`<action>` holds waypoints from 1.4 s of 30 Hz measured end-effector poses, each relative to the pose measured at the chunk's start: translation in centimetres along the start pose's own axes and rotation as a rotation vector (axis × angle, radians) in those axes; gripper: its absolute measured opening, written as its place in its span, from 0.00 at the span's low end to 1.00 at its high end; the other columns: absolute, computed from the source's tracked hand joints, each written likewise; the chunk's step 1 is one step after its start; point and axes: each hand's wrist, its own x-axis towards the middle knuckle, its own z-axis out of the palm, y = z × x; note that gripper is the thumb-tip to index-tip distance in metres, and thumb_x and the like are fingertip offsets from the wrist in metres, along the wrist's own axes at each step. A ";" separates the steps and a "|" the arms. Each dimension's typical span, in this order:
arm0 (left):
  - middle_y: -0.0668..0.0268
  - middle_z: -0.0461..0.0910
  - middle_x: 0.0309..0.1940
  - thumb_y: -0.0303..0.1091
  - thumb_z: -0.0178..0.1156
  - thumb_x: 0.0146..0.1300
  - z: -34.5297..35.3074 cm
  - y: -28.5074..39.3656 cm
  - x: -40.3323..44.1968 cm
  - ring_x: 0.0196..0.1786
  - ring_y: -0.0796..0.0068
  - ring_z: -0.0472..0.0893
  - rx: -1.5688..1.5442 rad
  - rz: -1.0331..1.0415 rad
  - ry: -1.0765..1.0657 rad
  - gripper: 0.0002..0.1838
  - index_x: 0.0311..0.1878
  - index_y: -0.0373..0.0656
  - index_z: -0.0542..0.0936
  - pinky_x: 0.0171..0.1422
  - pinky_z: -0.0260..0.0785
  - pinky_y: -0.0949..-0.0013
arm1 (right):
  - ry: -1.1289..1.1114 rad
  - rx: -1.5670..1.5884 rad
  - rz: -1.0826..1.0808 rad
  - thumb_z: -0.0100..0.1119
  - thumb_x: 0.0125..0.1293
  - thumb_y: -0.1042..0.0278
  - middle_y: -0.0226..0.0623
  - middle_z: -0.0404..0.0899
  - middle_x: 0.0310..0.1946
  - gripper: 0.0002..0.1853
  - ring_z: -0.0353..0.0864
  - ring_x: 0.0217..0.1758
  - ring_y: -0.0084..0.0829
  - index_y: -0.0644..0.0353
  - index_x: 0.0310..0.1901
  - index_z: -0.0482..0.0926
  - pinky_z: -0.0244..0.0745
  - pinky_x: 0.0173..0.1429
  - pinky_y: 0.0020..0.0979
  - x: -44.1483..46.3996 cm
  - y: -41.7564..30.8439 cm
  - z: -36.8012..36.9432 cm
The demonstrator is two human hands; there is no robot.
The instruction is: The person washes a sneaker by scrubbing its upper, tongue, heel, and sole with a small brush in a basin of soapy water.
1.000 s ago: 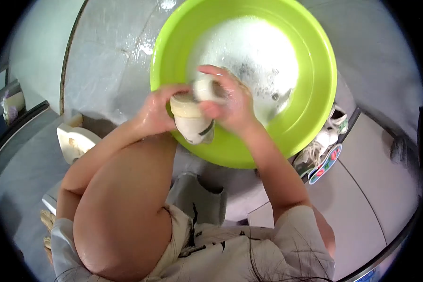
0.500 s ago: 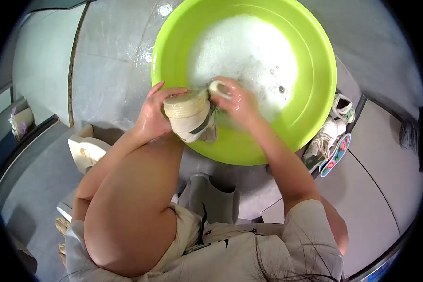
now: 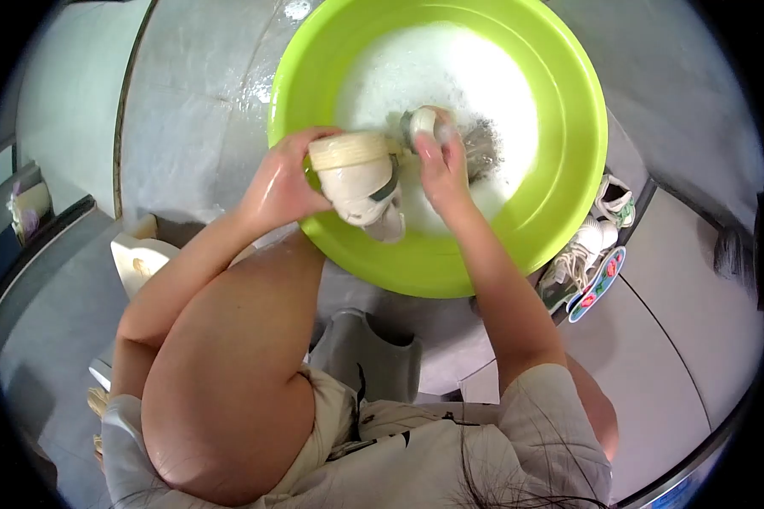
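A white shoe (image 3: 358,182) with a cream sole and a dark green patch is tilted over the near left rim of the green basin (image 3: 573,170). My left hand (image 3: 284,187) grips its left end, with the fingers around the sole. To the right, over the foamy water (image 3: 450,76), my right hand (image 3: 441,161) is closed around a small white brush (image 3: 422,123). The brush is apart from the main body of the shoe. Its bristles are hidden or blurred.
Another pair of white and green shoes (image 3: 587,246) stands right of the basin, beside a colourful insole (image 3: 598,284). Below the basin is a grey stool (image 3: 369,348). A white plastic object (image 3: 136,259) lies left of my knee.
My right hand has moved up and right with the brush, out over the foam. The shoe in my left hand has shifted slightly up and right and turned a little.
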 end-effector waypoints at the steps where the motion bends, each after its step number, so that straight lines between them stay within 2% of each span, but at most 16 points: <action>1: 0.54 0.82 0.48 0.36 0.79 0.40 0.2 0.2 0.4 0.52 0.55 0.81 -0.037 0.001 0.005 0.37 0.56 0.37 0.76 0.58 0.72 0.61 | -0.018 -0.149 -0.254 0.60 0.62 0.43 0.44 0.77 0.46 0.29 0.80 0.47 0.45 0.59 0.56 0.76 0.74 0.56 0.43 -0.2 -2.4 0.4; 2: 0.52 0.82 0.47 0.36 0.79 0.40 0.2 1.0 0.8 0.50 0.54 0.82 -0.094 -0.032 -0.016 0.37 0.56 0.36 0.76 0.54 0.75 0.63 | -0.035 -0.301 -0.510 0.63 0.60 0.42 0.39 0.77 0.41 0.27 0.81 0.43 0.40 0.55 0.52 0.79 0.75 0.52 0.41 -0.3 -4.7 0.7; 8: 0.54 0.84 0.41 0.33 0.79 0.37 2.7 3.2 3.2 0.43 0.63 0.85 -0.194 -0.065 -0.039 0.35 0.53 0.36 0.78 0.49 0.76 0.65 | -0.028 -1.057 -0.678 0.71 0.46 0.41 0.29 0.72 0.30 0.27 0.79 0.33 0.33 0.48 0.44 0.83 0.74 0.38 0.39 -0.4 -12.4 1.3; 11: 0.55 0.85 0.41 0.31 0.79 0.37 3.9 3.0 4.0 0.43 0.65 0.85 -0.250 0.005 0.018 0.36 0.54 0.36 0.78 0.50 0.76 0.67 | 0.054 -0.938 -0.713 0.72 0.43 0.41 0.28 0.73 0.30 0.26 0.78 0.32 0.32 0.45 0.44 0.84 0.70 0.34 0.37 0.1 -11.4 -0.9; 12: 0.55 0.85 0.41 0.31 0.79 0.37 4.2 2.7 4.0 0.43 0.65 0.85 -0.288 -0.007 -0.008 0.36 0.55 0.36 0.78 0.50 0.76 0.67 | -0.015 -0.912 -0.751 0.73 0.43 0.45 0.28 0.73 0.29 0.26 0.77 0.29 0.32 0.46 0.45 0.84 0.69 0.30 0.35 -0.7 -11.3 -1.3; 15: 0.54 0.85 0.43 0.31 0.80 0.37 3.9 2.2 3.9 0.46 0.65 0.85 -0.280 0.004 0.002 0.38 0.57 0.36 0.78 0.52 0.76 0.67 | -0.020 -0.949 -0.799 0.73 0.45 0.48 0.28 0.73 0.29 0.24 0.77 0.29 0.31 0.46 0.46 0.84 0.70 0.30 0.34 -0.7 -10.8 -1.5; 19: 0.52 0.85 0.43 0.31 0.79 0.37 3.3 2.4 3.7 0.46 0.64 0.85 -0.217 -0.033 0.051 0.38 0.57 0.36 0.78 0.52 0.76 0.66 | -0.055 -0.890 -0.788 0.74 0.43 0.52 0.29 0.74 0.29 0.27 0.76 0.28 0.30 0.49 0.49 0.84 0.71 0.29 0.33 -0.8 -10.6 -1.2; 20: 0.52 0.85 0.43 0.30 0.79 0.37 3.2 2.6 3.3 0.46 0.64 0.85 -0.216 -0.063 0.031 0.38 0.57 0.35 0.78 0.52 0.76 0.66 | -0.077 -1.001 -0.903 0.75 0.41 0.55 0.29 0.73 0.27 0.29 0.76 0.26 0.29 0.52 0.50 0.84 0.71 0.26 0.32 -1.4 -12.1 0.3; 24: 0.51 0.85 0.42 0.30 0.78 0.37 3.3 1.8 3.1 0.45 0.61 0.85 -0.214 -0.019 0.079 0.38 0.57 0.35 0.77 0.51 0.76 0.65 | -0.036 -0.793 -0.512 0.74 0.42 0.51 0.27 0.74 0.30 0.29 0.77 0.30 0.29 0.45 0.51 0.84 0.72 0.34 0.32 -0.5 -9.4 -3.0; 27: 0.53 0.84 0.47 0.32 0.80 0.37 2.8 2.8 3.3 0.53 0.66 0.84 -0.122 -0.152 -0.068 0.38 0.57 0.36 0.78 0.58 0.74 0.66 | -0.107 -0.967 -0.822 0.75 0.42 0.55 0.28 0.74 0.28 0.29 0.77 0.28 0.30 0.47 0.51 0.84 0.74 0.34 0.31 -1.0 -12.0 1.2; 28: 0.52 0.84 0.48 0.33 0.79 0.38 2.8 2.6 3.2 0.53 0.65 0.83 -0.145 -0.126 -0.046 0.38 0.57 0.36 0.78 0.58 0.74 0.66 | -0.115 -0.879 -0.808 0.75 0.43 0.55 0.29 0.74 0.27 0.28 0.76 0.27 0.30 0.48 0.51 0.84 0.73 0.33 0.32 -0.7 -11.9 0.9; 31: 0.52 0.84 0.48 0.34 0.79 0.39 2.6 1.5 3.1 0.53 0.64 0.83 -0.202 -0.077 0.017 0.37 0.57 0.36 0.77 0.59 0.74 0.65 | -0.092 -0.878 -0.429 0.74 0.44 0.52 0.28 0.74 0.30 0.28 0.77 0.32 0.30 0.45 0.51 0.83 0.70 0.35 0.32 -0.4 -10.6 -2.3; 32: 0.52 0.84 0.48 0.34 0.79 0.39 2.6 1.6 3.0 0.54 0.64 0.83 -0.209 -0.088 0.021 0.38 0.57 0.36 0.77 0.59 0.74 0.65 | -0.090 -0.820 -0.443 0.73 0.44 0.49 0.28 0.73 0.29 0.28 0.77 0.31 0.31 0.45 0.51 0.84 0.70 0.35 0.33 -0.8 -10.4 -1.8; 35: 0.52 0.84 0.45 0.32 0.78 0.38 3.1 1.8 2.6 0.48 0.62 0.85 -0.181 0.010 0.033 0.37 0.56 0.37 0.78 0.55 0.75 0.65 | -0.172 -0.940 -0.807 0.71 0.45 0.49 0.29 0.73 0.26 0.28 0.77 0.28 0.32 0.47 0.51 0.84 0.75 0.34 0.35 -0.9 -11.3 1.1; 40: 0.53 0.85 0.42 0.31 0.77 0.37 2.7 1.6 2.7 0.45 0.60 0.85 -0.211 -0.014 0.088 0.35 0.55 0.38 0.79 0.52 0.76 0.65 | -0.164 -0.795 -0.534 0.71 0.43 0.49 0.28 0.75 0.33 0.29 0.77 0.33 0.31 0.43 0.52 0.83 0.71 0.37 0.32 -1.0 -9.7 -1.5; 42: 0.52 0.84 0.45 0.31 0.77 0.38 2.9 1.1 2.7 0.48 0.60 0.84 -0.156 0.068 0.027 0.36 0.56 0.38 0.78 0.55 0.75 0.65 | -0.196 -0.888 -0.674 0.71 0.43 0.50 0.28 0.75 0.33 0.30 0.78 0.34 0.33 0.43 0.53 0.83 0.73 0.40 0.34 -1.6 -11.3 1.1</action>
